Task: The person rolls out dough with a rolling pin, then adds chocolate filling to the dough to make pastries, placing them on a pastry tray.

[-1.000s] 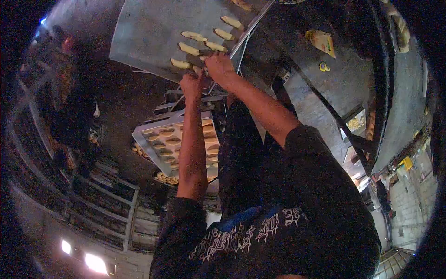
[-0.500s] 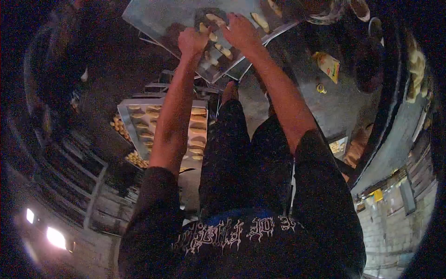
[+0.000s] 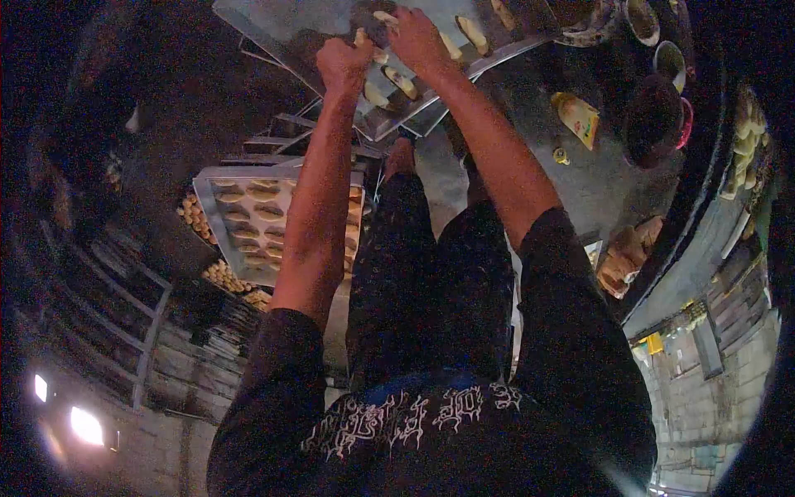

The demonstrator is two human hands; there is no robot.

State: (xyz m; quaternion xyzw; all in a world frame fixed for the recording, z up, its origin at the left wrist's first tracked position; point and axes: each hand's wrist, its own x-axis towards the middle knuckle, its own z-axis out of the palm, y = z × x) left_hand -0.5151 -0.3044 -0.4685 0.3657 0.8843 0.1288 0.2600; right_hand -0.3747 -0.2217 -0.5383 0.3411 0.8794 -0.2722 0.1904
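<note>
A grey metal tray (image 3: 281,41) at the top of the view bears several long pale dough pieces. My left hand (image 3: 344,62) is over it with curled fingers, pinching the end of a pale dough piece (image 3: 359,36). To its right, my right hand (image 3: 416,37) has its fingers pressed round another dough piece (image 3: 385,16). Below and between the hands, dough pieces (image 3: 401,82) lie on the tray near its corner. More dough pieces (image 3: 471,34) rest to the right of my right hand.
Another tray (image 3: 203,207) with rows of browned pieces stands at the lower left, beside piled rolls (image 3: 197,217). A yellow packet (image 3: 577,118) and a small round item (image 3: 561,156) lie on the floor. Bowls (image 3: 669,65) stand at the upper right.
The view has shifted slightly, so the trays and floor items appear displaced. Both hands remain over the dough, with my right hand a little higher in view.
</note>
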